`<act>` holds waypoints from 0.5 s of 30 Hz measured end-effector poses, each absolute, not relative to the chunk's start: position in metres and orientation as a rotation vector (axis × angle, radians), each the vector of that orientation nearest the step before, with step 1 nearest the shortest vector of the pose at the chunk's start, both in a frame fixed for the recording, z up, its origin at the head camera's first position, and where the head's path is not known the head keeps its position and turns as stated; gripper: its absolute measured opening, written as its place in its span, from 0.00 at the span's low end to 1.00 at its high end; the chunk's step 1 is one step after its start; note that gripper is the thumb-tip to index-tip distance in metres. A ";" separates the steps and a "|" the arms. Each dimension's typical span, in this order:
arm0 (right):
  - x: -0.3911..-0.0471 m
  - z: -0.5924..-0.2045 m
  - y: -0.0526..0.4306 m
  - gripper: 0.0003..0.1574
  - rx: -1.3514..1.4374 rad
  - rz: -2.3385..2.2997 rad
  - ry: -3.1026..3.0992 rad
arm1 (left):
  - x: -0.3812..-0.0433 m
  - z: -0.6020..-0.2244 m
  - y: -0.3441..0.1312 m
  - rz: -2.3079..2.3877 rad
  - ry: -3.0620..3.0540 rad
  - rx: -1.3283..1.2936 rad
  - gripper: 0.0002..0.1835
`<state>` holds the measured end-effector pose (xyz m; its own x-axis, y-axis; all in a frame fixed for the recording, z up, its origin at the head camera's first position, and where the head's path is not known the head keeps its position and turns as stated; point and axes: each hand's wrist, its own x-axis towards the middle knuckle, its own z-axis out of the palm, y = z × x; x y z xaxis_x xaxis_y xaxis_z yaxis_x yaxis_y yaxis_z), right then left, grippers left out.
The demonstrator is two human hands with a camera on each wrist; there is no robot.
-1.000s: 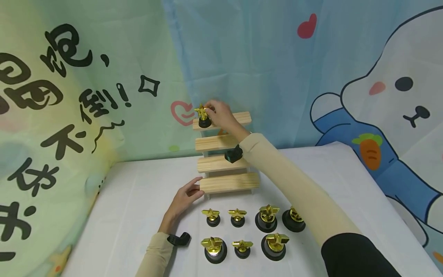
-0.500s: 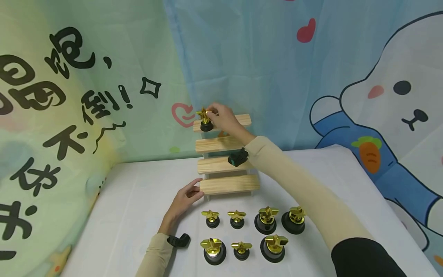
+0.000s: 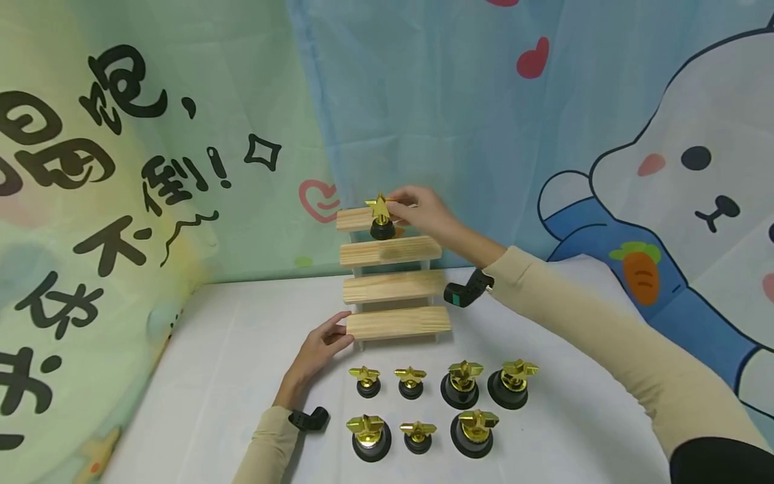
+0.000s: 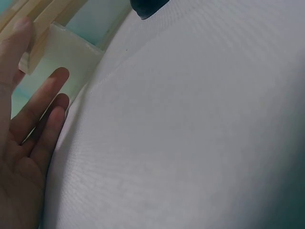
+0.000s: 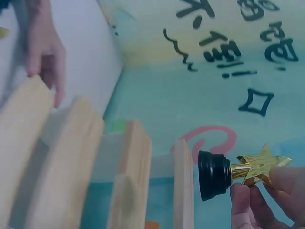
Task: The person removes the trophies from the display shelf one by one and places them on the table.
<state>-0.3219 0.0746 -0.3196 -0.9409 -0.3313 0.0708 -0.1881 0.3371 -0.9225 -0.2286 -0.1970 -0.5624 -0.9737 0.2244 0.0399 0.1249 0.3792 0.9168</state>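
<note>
My right hand [image 3: 426, 212] pinches a small gold star trophy [image 3: 380, 210] by its star, black round base down. The trophy is in front of the top board of a wooden tiered display stand [image 3: 396, 287], above the second board. In the right wrist view its black base [image 5: 213, 176] faces the boards, with a narrow gap to the nearest one. My left hand [image 3: 320, 347] holds the left end of the lowest board between thumb and finger. The other fingers [image 4: 40, 107] stretch out beside the stand's clear side panel [image 4: 76, 52] in the left wrist view.
In front of the stand, several gold trophies with black bases stand in two rows, among them a small one [image 3: 410, 383] and a larger one [image 3: 474, 434]. A white cloth [image 3: 199, 376] covers the table. A printed curtain [image 3: 471, 121] hangs close behind the stand.
My right hand has carried the trophy from the left end of the top board to the right and slightly forward, off that spot. The left hand stays at the lowest board.
</note>
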 end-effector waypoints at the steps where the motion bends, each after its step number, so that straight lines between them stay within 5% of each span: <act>1: -0.317 -0.320 0.079 0.19 -0.485 -1.658 2.452 | -0.228 -0.563 -0.197 1.669 2.531 0.319 0.31; 15: -0.236 -0.328 0.137 0.24 -0.348 -1.611 2.254 | -0.232 -0.563 -0.200 1.671 2.511 0.359 0.30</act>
<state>-0.2357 0.1367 -0.3284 -0.9096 -0.3923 -0.1366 0.0022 0.3244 -0.9459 -0.2322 -0.1999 -0.5631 -0.9667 0.2521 0.0434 0.1374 0.3687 0.9193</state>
